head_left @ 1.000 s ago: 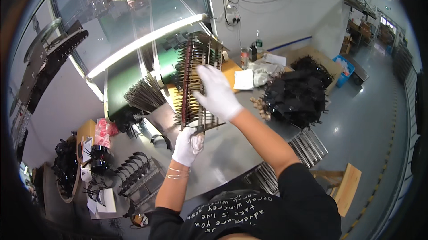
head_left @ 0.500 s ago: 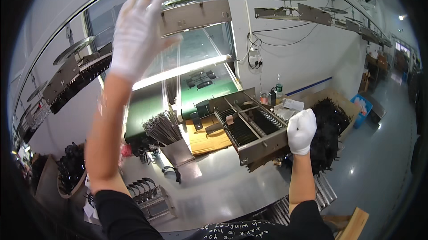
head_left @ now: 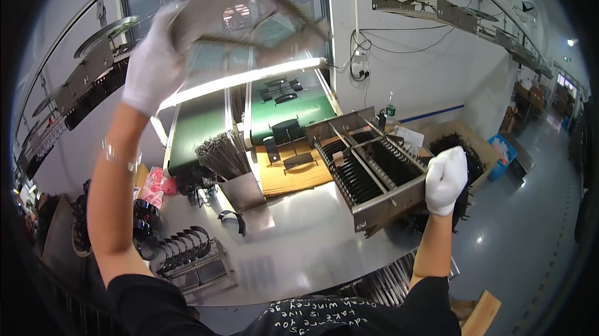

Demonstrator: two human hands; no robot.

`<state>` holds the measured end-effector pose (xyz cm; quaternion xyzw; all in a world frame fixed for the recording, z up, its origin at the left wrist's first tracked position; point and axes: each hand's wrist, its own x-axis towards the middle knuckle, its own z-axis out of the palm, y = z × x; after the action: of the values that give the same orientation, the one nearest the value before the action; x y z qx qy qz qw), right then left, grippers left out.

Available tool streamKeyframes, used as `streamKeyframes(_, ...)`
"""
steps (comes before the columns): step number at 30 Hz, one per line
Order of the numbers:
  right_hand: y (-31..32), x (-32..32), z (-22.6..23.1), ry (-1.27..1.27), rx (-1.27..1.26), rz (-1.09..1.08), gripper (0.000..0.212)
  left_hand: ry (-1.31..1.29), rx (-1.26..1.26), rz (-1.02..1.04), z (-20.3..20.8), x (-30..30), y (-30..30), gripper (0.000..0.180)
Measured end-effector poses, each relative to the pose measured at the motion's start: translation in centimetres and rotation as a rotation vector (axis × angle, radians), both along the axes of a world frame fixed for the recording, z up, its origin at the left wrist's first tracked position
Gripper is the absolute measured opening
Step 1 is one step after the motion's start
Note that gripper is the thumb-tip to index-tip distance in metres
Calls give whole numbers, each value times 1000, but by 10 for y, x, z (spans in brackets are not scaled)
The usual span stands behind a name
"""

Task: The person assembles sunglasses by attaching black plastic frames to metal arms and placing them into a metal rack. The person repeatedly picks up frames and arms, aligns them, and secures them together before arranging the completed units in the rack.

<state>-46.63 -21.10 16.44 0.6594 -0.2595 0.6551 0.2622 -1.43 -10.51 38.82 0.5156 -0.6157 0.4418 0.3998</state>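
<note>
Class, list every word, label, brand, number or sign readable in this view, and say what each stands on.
Black shirt: rows of white lettering across the front, some of it legible; its words are not copied here.
Green bottle: any label is too small to read.
White paper: any print is too small to read.
No other readable text shows.

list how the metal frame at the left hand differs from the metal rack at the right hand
The metal frame is raised high, while the metal rack is lower, farther right. The frame is blurred, with background showing through its openings; the rack is sharper and holds rows of black parts. Both have bars, and white-gloved hands, left hand and right hand, hold them.
</note>
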Motion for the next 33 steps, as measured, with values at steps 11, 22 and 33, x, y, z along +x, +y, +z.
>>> streamKeyframes(11,-102,140,208,-279,-328,103,34,1891,249,-728,-369,22,148,52)
streamKeyframes(22,-166,256,223,-171,-191,-100,45,2045,725,-684,-486,-34,135,63)
streamKeyframes(33,-215,-53,229,-71,-90,-666,40,2083,1024,-499,-618,-23,66,49)
